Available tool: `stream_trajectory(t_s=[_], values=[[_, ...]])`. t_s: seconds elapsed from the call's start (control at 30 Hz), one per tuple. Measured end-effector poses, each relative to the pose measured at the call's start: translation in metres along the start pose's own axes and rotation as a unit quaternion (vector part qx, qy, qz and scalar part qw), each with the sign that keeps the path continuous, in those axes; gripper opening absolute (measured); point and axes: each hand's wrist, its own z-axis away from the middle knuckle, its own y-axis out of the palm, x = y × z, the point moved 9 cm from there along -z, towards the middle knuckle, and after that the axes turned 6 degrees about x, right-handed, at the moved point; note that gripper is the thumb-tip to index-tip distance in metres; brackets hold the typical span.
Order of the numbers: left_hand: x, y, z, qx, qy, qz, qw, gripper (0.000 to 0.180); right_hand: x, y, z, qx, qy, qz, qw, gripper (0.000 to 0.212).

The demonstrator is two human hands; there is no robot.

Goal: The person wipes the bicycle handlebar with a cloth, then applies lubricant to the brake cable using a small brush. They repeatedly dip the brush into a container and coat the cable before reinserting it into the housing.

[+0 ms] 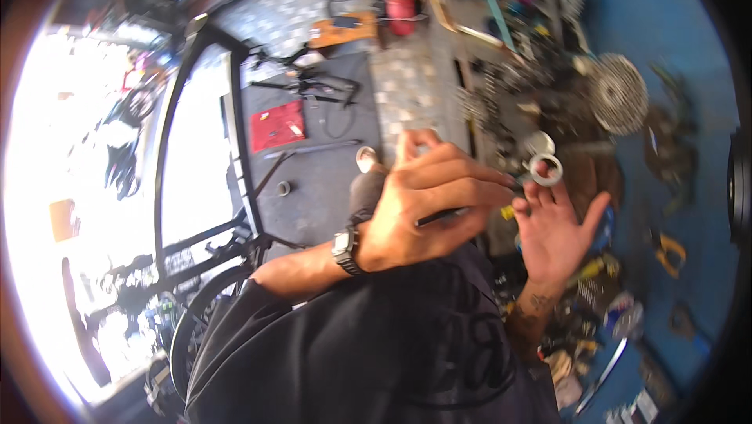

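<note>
My left hand [431, 197], with a watch on its wrist, is closed around a thin dark tool [442, 217] whose kind I cannot make out. Its fingertips reach toward my right hand [552, 236], which is palm up with the thumb spread wide. At the right hand's fingertips is a pale metal ring [546, 170], and skin shows through its middle; it looks hooked on a finger. Just beyond it lies a round silvery piece [539, 143]. Motion blur hides the finer details.
On the right, a blue surface [650, 1] bears a large sprocket cassette [617, 95], orange-handled pliers [670, 255] and greasy parts. A bicycle frame [235, 134] stands at left. On the dark floor mat [313, 212] lie a red packet [276, 127] and a small cup [283, 187]. A red container [400, 10] stands beyond.
</note>
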Motion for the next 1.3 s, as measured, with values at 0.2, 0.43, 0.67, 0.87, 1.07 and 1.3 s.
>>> stream_trajectory(t_s=[0.2, 0.43, 0.67, 0.87, 1.07, 1.3], values=[[0.032, -0.145, 0.041, -0.215, -0.076, 0.023, 0.973, 0.025, -0.079, 0.015, -0.091, 0.036, 0.103, 0.041, 0.993, 0.064], [0.038, -0.341, 0.120, -0.395, -0.177, -0.245, 0.868, 0.022, -0.240, 0.040, -0.214, 0.096, 0.155, 0.392, 0.902, 0.029], [0.099, -0.464, 0.115, -0.348, -0.262, -0.401, 0.806, 0.018, -0.422, 0.026, -0.305, 0.163, 0.213, 0.449, 0.852, 0.023], [0.176, -0.481, 0.089, -0.292, -0.303, -0.448, 0.789, 0.016, -0.513, 0.004, -0.341, 0.160, 0.262, 0.340, 0.889, 0.032], [0.249, -0.480, 0.092, -0.073, -0.387, -0.677, 0.621, 0.021, -0.552, 0.012, -0.371, 0.147, 0.301, 0.167, 0.927, 0.027], [0.259, -0.510, 0.124, -0.076, -0.491, -0.661, 0.562, 0.033, -0.587, 0.043, -0.386, 0.162, 0.332, 0.021, 0.929, 0.016]])
